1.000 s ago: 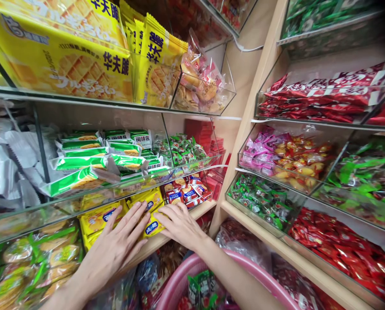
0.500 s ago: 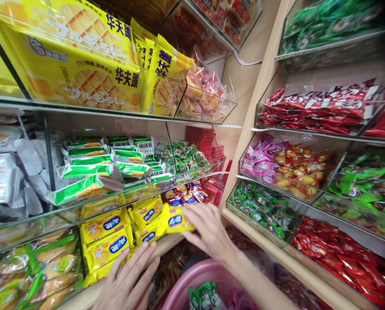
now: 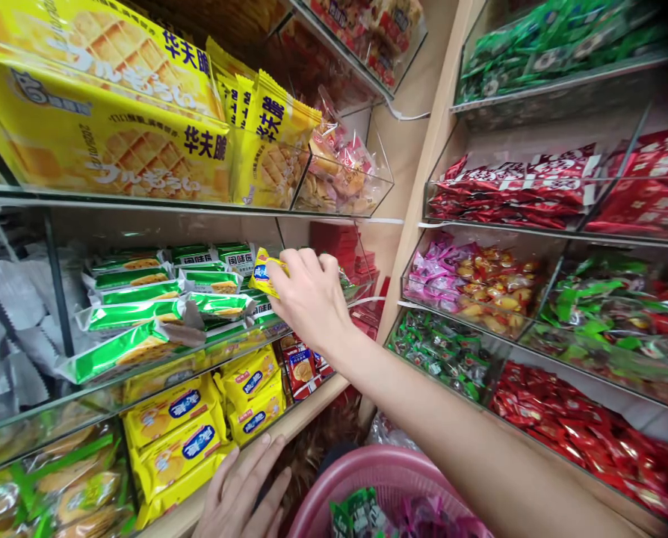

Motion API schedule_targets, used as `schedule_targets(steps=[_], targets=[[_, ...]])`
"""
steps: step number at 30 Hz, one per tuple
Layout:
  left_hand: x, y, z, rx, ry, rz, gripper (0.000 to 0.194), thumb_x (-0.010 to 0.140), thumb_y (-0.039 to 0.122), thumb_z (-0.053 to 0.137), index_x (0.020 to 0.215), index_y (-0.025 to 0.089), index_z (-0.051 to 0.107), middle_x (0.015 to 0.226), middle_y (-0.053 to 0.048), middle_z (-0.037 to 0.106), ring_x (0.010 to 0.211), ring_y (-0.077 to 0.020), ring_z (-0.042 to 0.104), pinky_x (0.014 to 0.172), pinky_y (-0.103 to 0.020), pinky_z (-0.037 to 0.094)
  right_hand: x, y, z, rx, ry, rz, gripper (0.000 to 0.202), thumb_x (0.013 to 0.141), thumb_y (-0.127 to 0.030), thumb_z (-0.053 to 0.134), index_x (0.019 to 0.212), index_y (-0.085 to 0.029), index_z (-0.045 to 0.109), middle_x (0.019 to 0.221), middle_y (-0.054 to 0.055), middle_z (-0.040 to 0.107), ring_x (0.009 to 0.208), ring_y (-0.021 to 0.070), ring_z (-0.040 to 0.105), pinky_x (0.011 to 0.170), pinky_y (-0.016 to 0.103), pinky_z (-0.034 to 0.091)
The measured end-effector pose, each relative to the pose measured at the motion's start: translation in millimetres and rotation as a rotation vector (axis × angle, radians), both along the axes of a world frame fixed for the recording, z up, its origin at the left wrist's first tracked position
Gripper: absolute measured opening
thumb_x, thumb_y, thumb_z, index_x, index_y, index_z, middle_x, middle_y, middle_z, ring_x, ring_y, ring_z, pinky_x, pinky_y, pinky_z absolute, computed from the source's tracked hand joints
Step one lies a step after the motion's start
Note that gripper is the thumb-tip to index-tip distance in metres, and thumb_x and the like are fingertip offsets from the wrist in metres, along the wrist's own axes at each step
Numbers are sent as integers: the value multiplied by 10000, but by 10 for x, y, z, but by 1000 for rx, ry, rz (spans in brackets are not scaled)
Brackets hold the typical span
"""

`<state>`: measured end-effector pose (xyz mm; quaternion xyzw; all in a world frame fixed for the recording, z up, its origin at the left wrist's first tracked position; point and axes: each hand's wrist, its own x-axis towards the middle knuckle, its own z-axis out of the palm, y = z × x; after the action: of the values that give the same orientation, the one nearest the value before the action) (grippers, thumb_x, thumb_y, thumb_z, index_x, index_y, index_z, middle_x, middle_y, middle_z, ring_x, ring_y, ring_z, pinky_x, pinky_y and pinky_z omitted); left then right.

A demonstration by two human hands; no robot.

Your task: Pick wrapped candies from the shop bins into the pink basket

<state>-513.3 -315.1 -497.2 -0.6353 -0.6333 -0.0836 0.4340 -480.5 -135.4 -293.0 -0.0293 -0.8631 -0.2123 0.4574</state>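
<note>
My right hand grips a small yellow snack packet in front of the middle shelf. Behind that packet lie green-and-white wrapped biscuits in a clear bin. My left hand has its fingers stretched out and holds nothing. It rests by the wooden edge of the lower shelf, beside stacked yellow snack packets. Smaller yellow packets of similar print sit just right of that stack. The fingertips of my right hand are partly hidden from this side.
Below my right forearm stands a pink basket with green and purple wrapped sweets. Large yellow waffle packs fill the upper shelf. On the right, tiered clear bins hold red packets and other sweets. Glass panels front the left shelves.
My right hand has lifted the yellow packet up and left, from the lower shelf to the middle shelf's height. My left hand has shifted slightly down and right in view, fingers still spread.
</note>
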Motion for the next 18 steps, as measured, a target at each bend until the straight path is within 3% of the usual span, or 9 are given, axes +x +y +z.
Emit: schedule_targets(steps=[4,6,10,13,15,18], targets=[[-17,33,-37,-11,-22,-33,310,819,204,470,1097,258,594,1220,-53,568,1190,-190,451,1071,-374,199,-173,12,30,44,-20,34,171,877,-253,476,949,-136,577,986,88,524,927,227,407,739,356,285],[-16,42,-42,-35,-35,-36,308,818,226,479,1103,268,590,1238,-50,557,1195,-198,448,1052,-371,243,-224,38,22,25,-57,80,254,899,-343,442,883,-139,593,981,89,523,944,231,403,744,358,290],[4,59,-23,-75,-68,-72,321,811,226,487,1113,266,587,1254,-65,546,1211,-217,433,1018,-370,308,-162,88,7,-88,-107,171,319,944,-357,326,1009,-164,573,1072,69,511,1000,214,397,806,373,276],[33,111,20,-85,-132,-125,357,817,200,474,1158,265,559,1283,-61,522,1224,-214,420,1020,-361,319,125,157,16,-154,-72,218,303,947,-321,329,1137,-180,519,1157,63,492,1055,208,390,861,384,261],[66,193,53,-89,-197,-147,375,822,190,469,1183,262,538,1317,-61,487,1239,-218,401,1025,-373,317,456,254,-42,-207,-31,211,296,939,-307,352,1154,-186,517,1174,60,499,1086,210,395,891,385,263],[152,424,94,-71,-271,-185,412,811,181,492,1215,264,507,1376,-67,410,1267,-238,356,1020,-416,320,1132,479,-393,-325,24,116,284,910,-274,417,1168,-213,516,1178,64,515,1100,217,424,908,389,293]])
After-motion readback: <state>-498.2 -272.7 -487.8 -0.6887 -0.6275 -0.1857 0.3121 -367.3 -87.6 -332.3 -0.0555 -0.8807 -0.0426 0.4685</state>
